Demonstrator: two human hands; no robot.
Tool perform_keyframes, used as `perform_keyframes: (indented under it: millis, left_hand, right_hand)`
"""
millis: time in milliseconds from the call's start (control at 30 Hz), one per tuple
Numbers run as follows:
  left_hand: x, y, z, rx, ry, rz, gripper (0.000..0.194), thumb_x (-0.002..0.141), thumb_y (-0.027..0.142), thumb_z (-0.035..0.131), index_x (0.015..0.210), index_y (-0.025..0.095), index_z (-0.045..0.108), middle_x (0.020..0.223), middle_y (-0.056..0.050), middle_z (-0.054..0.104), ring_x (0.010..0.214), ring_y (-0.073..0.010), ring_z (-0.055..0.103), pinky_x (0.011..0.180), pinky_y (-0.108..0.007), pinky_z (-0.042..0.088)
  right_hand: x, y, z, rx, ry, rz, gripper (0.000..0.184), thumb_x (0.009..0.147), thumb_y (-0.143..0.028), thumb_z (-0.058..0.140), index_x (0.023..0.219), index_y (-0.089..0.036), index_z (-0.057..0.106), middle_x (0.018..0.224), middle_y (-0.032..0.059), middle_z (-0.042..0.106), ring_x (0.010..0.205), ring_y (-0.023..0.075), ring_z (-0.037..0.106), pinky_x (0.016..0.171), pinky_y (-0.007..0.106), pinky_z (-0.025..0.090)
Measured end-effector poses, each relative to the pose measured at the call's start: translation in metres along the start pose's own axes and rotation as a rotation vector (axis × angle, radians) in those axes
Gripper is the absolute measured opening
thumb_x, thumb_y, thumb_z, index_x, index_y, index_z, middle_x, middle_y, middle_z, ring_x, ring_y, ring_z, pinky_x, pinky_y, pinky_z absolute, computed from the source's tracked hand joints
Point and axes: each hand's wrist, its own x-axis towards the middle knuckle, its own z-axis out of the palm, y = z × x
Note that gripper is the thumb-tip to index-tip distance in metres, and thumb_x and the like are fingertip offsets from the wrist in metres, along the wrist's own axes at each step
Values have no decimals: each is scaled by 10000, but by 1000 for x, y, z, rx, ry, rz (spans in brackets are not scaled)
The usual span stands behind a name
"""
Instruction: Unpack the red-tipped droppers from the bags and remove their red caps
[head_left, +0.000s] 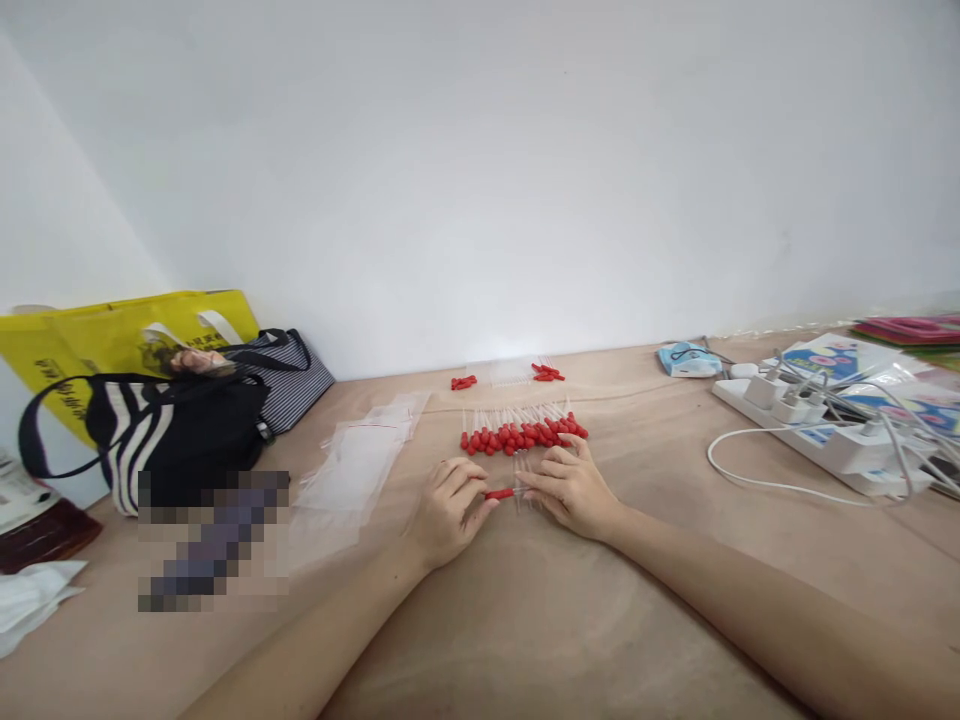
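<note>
My left hand pinches a red rubber bulb between thumb and fingertips. My right hand is closed at the bulb's other end, on a thin clear dropper tube. Bulb and tube meet end to end between the hands; how far one sits inside the other is too small to tell. A few loose clear tubes lie under my right fingers. Just beyond my hands is a row of droppers with red bulbs, their clear stems pointing to the wall. Farther back lie two small groups of red bulbs.
Clear zip bags lie left of my hands. Farther left stand a black bag, a striped pouch and a yellow bag. At right are a power strip with cables and a blue face mask.
</note>
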Motion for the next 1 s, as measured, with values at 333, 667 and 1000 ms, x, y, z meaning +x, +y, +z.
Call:
perform_keyframes:
  millis: [333, 667, 1000]
  left_hand:
    - [4, 2, 10, -21, -9, 82, 175, 843, 259, 463, 840, 203, 629, 962, -29, 663, 997, -185, 542, 887, -384, 387]
    - [0, 2, 8, 20, 40, 152, 153, 828, 198, 483, 745, 194, 611, 859, -13, 691, 952, -181, 588, 942, -423, 324]
    - [-15, -36, -26, 14, 260, -339, 211, 819, 290, 463, 830, 177, 641, 775, -45, 579, 673, -132, 563, 598, -255, 482]
  right_hand:
    - [1, -7, 0, 33, 7, -71, 236, 856, -289, 421, 901, -239, 647, 598, 2, 557, 703, 140, 433, 881, 373, 235]
    - [-1, -8, -2, 36, 3, -102, 239, 856, -267, 403, 820, -228, 636, 568, -4, 544, 671, 137, 415, 838, 354, 249]
    - [-17, 22, -4, 52, 85, 197, 228, 844, -297, 446, 898, -235, 659, 661, 11, 628, 643, 121, 494, 686, 300, 244]
